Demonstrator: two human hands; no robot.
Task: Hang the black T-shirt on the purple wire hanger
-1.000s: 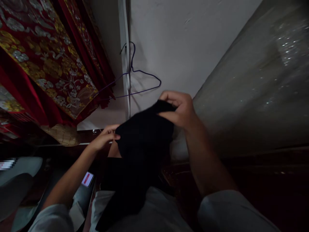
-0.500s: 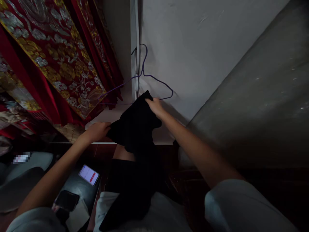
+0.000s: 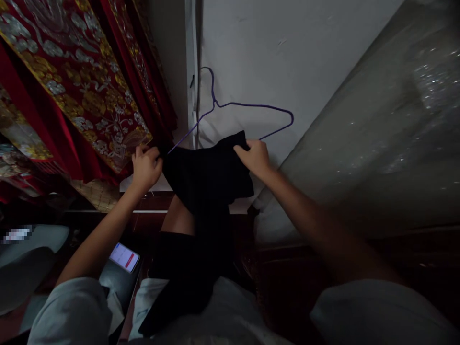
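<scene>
R hand fingers pinch black cloth at upper R corner; L hand fingers grip its L end, can't tell if purple wire hanger too. Cloth's btwn hands, at hanger's lower bar. Phone lit, w/ red btn, low L; txt too small to read.

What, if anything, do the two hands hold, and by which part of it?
The black cloth: the right hand grips its upper right corner, the left hand its upper left end.

Black cloth, outspread, over the lower part of a tilted purple hanger
</scene>
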